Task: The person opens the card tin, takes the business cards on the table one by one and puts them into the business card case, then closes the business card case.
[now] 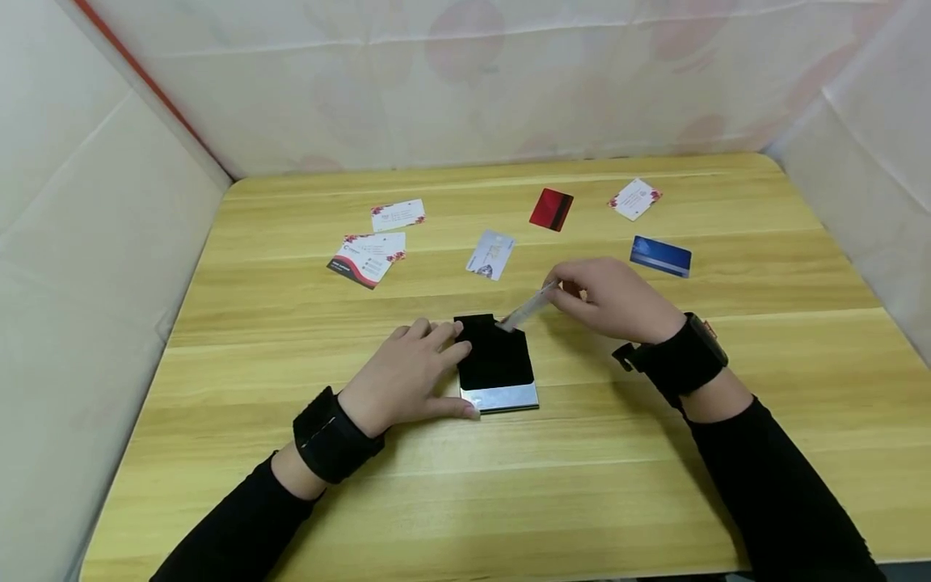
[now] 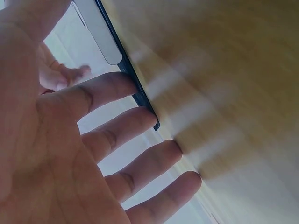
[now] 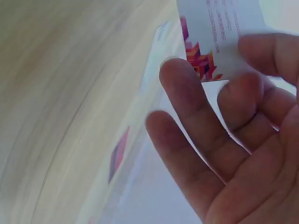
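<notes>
A black and silver business card holder (image 1: 496, 364) lies on the table in front of the person. My left hand (image 1: 413, 370) rests along its left side, fingers spread, thumb at the near corner. In the left wrist view, nearly straight fingertips (image 2: 147, 116) touch the holder's dark edge (image 2: 126, 65). Between thumb and index finger, my right hand (image 1: 607, 299) pinches a white business card (image 1: 531, 305) printed with red flowers at one corner. Tilted, the card has its lower end right at the holder's far edge. The right wrist view shows printed text on this card (image 3: 219, 32).
Two white flowered cards (image 1: 398, 214) and a red, black and white card (image 1: 364, 263) lie at the back left, partly overlapping. Beyond the holder are a silver-white card (image 1: 490, 255), a red card (image 1: 551, 209), a blue card (image 1: 660, 256) and another flowered card (image 1: 635, 199). Pale cloth walls surround the table.
</notes>
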### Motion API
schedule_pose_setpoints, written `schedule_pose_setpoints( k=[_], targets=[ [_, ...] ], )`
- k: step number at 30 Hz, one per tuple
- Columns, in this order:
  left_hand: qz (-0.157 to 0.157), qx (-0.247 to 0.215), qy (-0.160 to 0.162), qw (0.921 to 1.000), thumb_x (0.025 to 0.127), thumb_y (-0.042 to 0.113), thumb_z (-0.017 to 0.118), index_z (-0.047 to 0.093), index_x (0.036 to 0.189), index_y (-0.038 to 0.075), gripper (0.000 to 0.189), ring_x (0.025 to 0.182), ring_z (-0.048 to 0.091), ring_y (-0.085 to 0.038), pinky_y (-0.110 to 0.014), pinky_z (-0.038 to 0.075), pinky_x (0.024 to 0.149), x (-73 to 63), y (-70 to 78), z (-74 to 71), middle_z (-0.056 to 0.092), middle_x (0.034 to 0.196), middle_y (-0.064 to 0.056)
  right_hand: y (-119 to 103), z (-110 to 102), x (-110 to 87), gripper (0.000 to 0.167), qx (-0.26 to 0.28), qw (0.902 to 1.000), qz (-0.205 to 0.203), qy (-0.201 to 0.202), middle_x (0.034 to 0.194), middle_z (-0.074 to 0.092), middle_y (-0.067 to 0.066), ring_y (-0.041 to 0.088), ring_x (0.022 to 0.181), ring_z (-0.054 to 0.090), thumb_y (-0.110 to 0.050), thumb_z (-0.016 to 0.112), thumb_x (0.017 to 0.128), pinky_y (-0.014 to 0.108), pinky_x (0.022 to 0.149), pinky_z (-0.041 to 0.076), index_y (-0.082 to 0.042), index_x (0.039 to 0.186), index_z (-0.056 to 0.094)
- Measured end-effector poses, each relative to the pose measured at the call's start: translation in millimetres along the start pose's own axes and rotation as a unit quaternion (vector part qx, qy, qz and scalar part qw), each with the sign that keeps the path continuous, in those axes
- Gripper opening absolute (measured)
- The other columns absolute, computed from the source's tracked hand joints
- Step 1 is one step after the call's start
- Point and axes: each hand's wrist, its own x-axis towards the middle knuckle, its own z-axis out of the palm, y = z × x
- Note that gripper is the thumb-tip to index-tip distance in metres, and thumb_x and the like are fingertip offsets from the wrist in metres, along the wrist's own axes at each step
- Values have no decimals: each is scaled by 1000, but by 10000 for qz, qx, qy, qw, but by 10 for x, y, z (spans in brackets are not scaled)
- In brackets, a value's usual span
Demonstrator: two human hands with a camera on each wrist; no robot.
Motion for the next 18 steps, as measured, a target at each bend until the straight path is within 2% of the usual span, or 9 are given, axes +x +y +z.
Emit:
schedule_pose_setpoints(
  k=[3,6,8,11,15,18],
  targets=[
    [4,3,-1,10000,79,80,57,57,141,20,87,117,50,-32,-50,49,93,-1,-2,-8,49,147,-9,-16,-19,0,15,189,9995,-164,198,91,72,-6,8,58,43,-15,59,98,27,56,37,-19,104,73],
    [-13,9,-16,10000,79,80,57,57,141,20,87,118,50,-32,-50,49,93,-4,-3,-15,48,147,-9,-33,-31,6,22,210,9993,-203,231,106,73,-5,9,60,43,-13,58,97,27,54,34,-20,113,72],
    [-22,4,-29,10000,79,80,57,57,141,20,87,118,50,-33,-50,49,93,-6,-2,-16,49,147,-9,-43,-33,9,26,246,9992,-228,236,110,73,-5,9,66,48,-13,57,97,27,55,35,-20,117,71],
    [-19,-1,-43,10000,79,80,57,57,141,20,87,118,50,-33,-50,49,93,-5,-1,-12,49,147,-9,-54,-31,3,26,263,9990,-286,230,112,73,-3,9,78,58,-19,61,96,29,59,41,-19,120,70],
    [-16,-11,-60,10000,79,80,57,56,142,20,87,118,50,-33,-50,49,94,0,-1,-7,48,148,-8,-69,-17,-4,35,211,9989,-348,228,110,73,-4,11,89,65,-35,74,89,34,71,50,-17,119,70],
    [-31,-22,-69,10000,79,80,57,56,142,20,87,119,50,-33,-51,48,94,0,-4,-8,48,148,-8,-82,-9,6,36,156,9985,-447,287,107,73,-5,12,83,64,-31,80,85,32,70,51,-17,117,70]
  ],
)
